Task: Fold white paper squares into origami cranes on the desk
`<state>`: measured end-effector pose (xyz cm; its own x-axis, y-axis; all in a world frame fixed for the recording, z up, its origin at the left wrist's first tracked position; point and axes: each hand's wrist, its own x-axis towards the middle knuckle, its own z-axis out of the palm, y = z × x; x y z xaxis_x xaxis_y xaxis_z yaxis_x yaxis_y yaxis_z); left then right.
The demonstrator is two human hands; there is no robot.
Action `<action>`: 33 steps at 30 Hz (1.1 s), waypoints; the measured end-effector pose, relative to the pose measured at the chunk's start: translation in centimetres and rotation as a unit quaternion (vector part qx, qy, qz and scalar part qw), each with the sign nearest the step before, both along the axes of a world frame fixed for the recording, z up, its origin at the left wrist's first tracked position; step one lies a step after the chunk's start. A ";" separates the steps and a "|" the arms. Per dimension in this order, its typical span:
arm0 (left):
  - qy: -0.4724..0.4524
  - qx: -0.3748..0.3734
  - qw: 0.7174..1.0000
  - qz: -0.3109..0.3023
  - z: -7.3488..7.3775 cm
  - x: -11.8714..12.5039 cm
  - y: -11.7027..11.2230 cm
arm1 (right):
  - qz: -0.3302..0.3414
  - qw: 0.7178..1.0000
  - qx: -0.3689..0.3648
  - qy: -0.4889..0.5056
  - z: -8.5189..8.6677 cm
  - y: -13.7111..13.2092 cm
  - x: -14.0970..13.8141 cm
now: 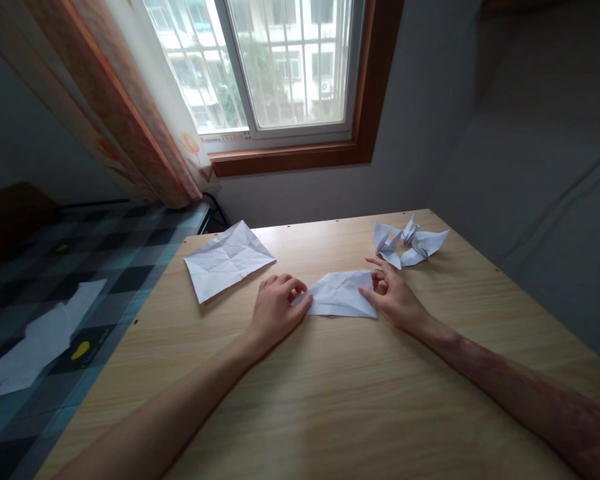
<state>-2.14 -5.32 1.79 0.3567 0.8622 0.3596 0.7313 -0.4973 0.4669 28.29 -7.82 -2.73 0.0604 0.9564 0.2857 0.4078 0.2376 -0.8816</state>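
Note:
A folded sheet of white paper [341,295] with visible creases lies near the middle of the wooden table, between my two hands. My left hand [280,301] has its fingers curled and pinches the paper's left corner. At the right end, my right hand [387,290] grips the paper's edge between thumb and bent fingers, while the index finger points outward. Just beyond my right hand are several folded paper cranes [409,243]. Farther left rests a separate creased sheet of white paper [230,257], opened out.
The wooden table [300,400] has its far edge below a window [290,67]. To the left stands a bed with a checked cover [130,233], bearing loose white paper [45,340]. A patterned curtain [145,100] hangs beside the window.

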 end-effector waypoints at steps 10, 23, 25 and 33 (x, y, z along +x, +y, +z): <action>0.119 0.057 0.958 -0.254 -0.3 0.1 0.1 | 0.010 0.995 0.018 -0.097 0.1 0.0 0.0; 0.127 0.042 0.972 -0.193 -0.4 0.0 0.2 | 0.218 0.931 0.147 -0.252 2.5 1.4 -1.3; 0.125 0.035 0.975 -0.183 -0.3 0.0 0.1 | 0.238 0.919 0.145 -0.280 2.1 1.2 -1.4; 0.141 0.014 0.968 -0.207 -0.8 -0.3 0.4 | 0.280 0.895 0.091 -0.334 2.8 0.2 -1.2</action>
<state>-2.40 -4.87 1.00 0.7564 0.6160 0.2200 0.5632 -0.7844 0.2599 27.12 -7.62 0.10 -0.6564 0.7171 0.2343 0.6018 0.6850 -0.4107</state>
